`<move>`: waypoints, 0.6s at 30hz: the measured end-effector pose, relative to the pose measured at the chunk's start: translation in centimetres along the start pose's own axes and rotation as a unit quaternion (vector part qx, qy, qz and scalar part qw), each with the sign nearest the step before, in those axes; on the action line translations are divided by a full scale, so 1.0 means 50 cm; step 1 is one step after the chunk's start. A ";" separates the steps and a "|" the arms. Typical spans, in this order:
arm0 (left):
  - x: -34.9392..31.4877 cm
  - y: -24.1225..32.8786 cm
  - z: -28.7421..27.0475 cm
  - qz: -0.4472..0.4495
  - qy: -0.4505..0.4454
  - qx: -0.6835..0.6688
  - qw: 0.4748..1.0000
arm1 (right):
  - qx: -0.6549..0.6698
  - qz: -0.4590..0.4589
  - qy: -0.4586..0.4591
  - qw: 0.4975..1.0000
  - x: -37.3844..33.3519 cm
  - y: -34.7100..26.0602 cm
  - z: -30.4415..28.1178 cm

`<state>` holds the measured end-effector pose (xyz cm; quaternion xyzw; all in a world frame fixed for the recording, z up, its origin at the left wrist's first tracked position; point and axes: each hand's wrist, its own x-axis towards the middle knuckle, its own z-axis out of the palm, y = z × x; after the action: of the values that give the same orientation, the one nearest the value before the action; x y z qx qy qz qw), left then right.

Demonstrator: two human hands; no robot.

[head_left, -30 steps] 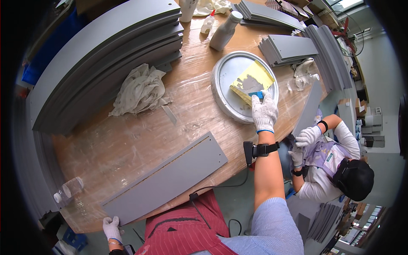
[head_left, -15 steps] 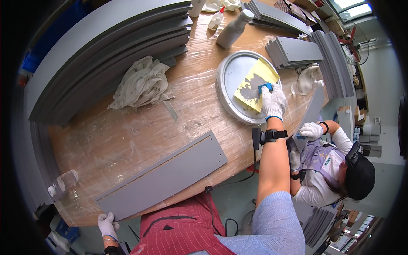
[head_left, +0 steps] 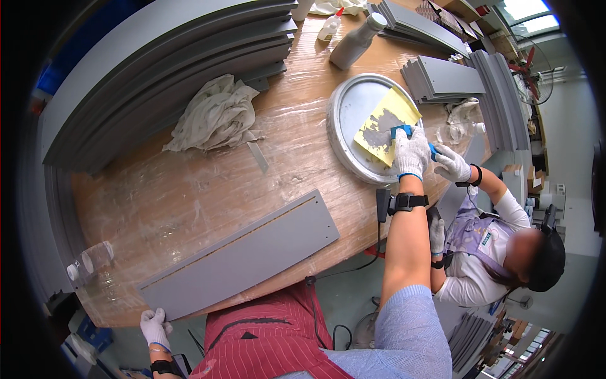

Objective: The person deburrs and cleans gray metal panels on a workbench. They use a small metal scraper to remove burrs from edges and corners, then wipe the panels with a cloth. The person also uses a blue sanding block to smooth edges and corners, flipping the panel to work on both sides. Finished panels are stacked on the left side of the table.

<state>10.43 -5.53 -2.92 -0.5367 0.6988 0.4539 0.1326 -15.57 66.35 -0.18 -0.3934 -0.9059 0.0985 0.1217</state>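
Right hand (head_left: 412, 155) closed on scraper (head_left: 400, 131). Left hand (head_left: 153, 328) touches panel (head_left: 246, 256) at table's (head_left: 293, 142) near edge, grip unclear. Scraping could shift sheet (head_left: 384, 126)

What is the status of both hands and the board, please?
Right hand holding blue tool over yellow sheet. Left hand at corner of gray board, flat on table. Co-worker's hand close beside right hand.
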 end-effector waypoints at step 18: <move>-0.038 0.032 0.038 0.064 0.045 0.008 0.997 | 0.660 0.109 -0.270 0.692 -0.415 -0.023 0.024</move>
<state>9.18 -2.83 -1.89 -0.5098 0.7405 0.4312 0.0764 -3.03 50.19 -3.98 -0.2639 -0.5522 0.7858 0.0890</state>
